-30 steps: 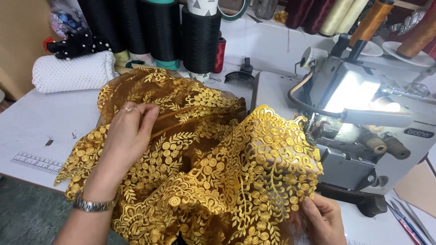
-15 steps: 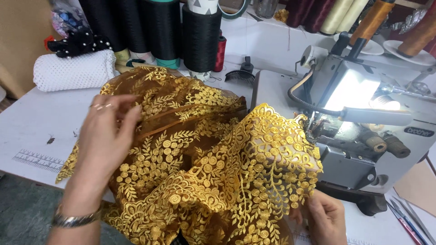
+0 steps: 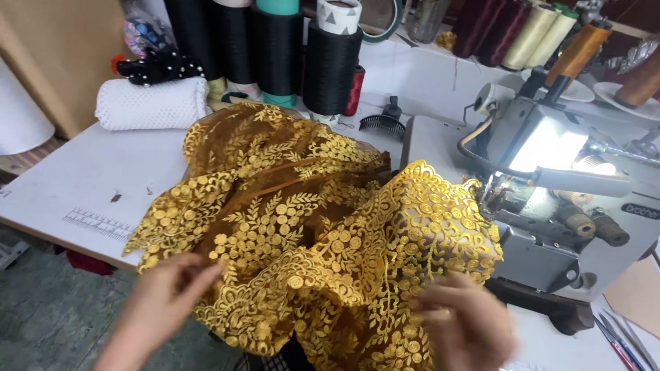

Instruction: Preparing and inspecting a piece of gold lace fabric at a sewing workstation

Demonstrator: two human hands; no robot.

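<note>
- My left hand (image 3: 161,309) pinches the gold lace fabric's (image 3: 309,233) near edge.
- My right hand (image 3: 467,326) is blurred; grip unclear.
- Fabric is bunched beside the sewing machine (image 3: 564,206), seemingly not yet fed in.

I am seeing the sewing machine lamp (image 3: 550,145) glaring white, blowing out detail around it. Both hands, left (image 3: 161,302) and right (image 3: 467,326), are smearing with motion blur. The gold lace (image 3: 309,233) is showing sharp under even, bright light.

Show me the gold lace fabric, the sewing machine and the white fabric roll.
gold lace fabric (image 3: 295,233), head view, embroidered middle.
sewing machine (image 3: 550,240), head view, grey body.
white fabric roll (image 3: 151,103), head view, its side.
</note>
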